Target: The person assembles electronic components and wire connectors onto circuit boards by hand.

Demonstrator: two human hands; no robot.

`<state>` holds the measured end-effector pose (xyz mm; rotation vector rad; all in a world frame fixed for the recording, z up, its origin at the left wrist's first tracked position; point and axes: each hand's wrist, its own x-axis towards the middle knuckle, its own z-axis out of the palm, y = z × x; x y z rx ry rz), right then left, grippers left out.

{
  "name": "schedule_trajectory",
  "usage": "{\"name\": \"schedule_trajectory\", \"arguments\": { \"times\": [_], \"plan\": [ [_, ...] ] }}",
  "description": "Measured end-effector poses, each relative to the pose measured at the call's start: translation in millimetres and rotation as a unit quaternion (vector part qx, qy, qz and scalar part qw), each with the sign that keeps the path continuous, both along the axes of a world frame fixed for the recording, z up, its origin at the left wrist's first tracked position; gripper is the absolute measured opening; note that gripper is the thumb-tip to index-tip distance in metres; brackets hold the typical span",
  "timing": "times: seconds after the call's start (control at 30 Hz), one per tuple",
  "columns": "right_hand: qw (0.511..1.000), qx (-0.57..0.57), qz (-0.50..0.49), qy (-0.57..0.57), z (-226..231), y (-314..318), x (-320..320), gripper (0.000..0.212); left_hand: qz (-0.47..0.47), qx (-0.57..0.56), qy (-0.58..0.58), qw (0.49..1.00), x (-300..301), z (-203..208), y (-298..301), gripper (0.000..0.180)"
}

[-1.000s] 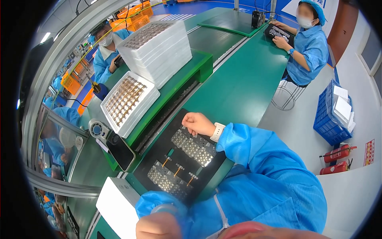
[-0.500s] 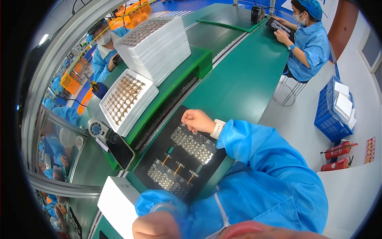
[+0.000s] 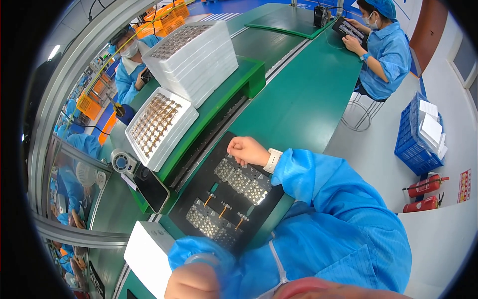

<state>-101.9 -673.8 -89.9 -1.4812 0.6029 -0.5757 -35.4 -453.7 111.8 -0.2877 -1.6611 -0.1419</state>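
Observation:
My right hand [image 3: 247, 151] is at the far end of a black mat [image 3: 199, 187], thumb and fingers pinched together at the corner of a clear sheet dotted with round metal discs [image 3: 241, 182]. Whatever lies between the fingertips is too small to make out. A second dotted sheet [image 3: 204, 219] is on the nearer part of the mat. Between the sheets lie small parts with orange strips [image 3: 223, 211], one bearing a green tab. Low in the picture, my left hand [image 3: 193, 281] is close to me with bent knuckles; its fingers are hidden.
Beyond the mat stand a white foam tray of small metal parts [image 3: 158, 124] and a tall stack of such trays [image 3: 199, 65]. A phone [image 3: 151, 189], a small fan [image 3: 122, 162] and a white box [image 3: 147, 259] are at left. A co-worker [image 3: 383, 55] sits at far right.
My right hand keeps its pinch at the sheet's corner. The left hand has shifted only slightly. The whole view has moved a little.

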Motion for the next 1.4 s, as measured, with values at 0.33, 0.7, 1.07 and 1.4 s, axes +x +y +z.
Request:
{"name": "schedule_trajectory", "arguments": {
  "times": [0.33, 0.7, 1.07, 1.4],
  "plan": [
    [1.0, 0.002, -0.006, -0.01, 1, 1, 1, 0.014, -0.174, 0.177, -0.251, 0.936, 29, 12, 6, 0.027],
    [1.0, 0.0, -0.009, -0.007, 2, 3, 2, 0.015, -0.142, 0.172, -0.276, 0.935, 41, 14, 13, 0.014],
    [1.0, -0.002, -0.009, -0.009, 1, 3, 0, 0.014, -0.095, 0.133, -0.033, 0.986, 30, 8, 20, 0.022],
    [1.0, 0.0, -0.011, 0.007, 6, 2, -3, 0.014, -0.08, 0.211, -0.152, 0.962, 33, 7, 25, 0.021]
  ]
}}
